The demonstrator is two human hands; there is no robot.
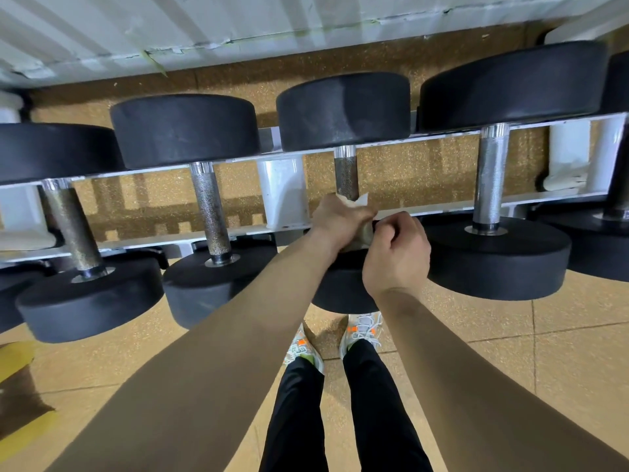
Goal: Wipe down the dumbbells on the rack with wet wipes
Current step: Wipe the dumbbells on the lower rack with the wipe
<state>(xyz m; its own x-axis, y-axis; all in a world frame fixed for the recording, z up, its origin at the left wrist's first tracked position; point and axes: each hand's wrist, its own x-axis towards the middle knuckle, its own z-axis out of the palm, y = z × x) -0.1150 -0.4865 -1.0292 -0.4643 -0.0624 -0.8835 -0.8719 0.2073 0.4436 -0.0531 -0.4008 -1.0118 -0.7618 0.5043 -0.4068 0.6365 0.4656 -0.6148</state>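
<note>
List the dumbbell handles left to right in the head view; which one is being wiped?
Far-left handle → second handle → third handle, the wipe held against it by the left hand → fourth handle → right-edge handle.

Black dumbbells in a row on a white rack.
The round-headed dumbbells (185,131) lie across the rack's (282,192) two rails, their knurled metal handles running near to far. A crumpled whitish wet wipe (362,200) wraps the near end of the middle dumbbell's (343,110) handle.
</note>
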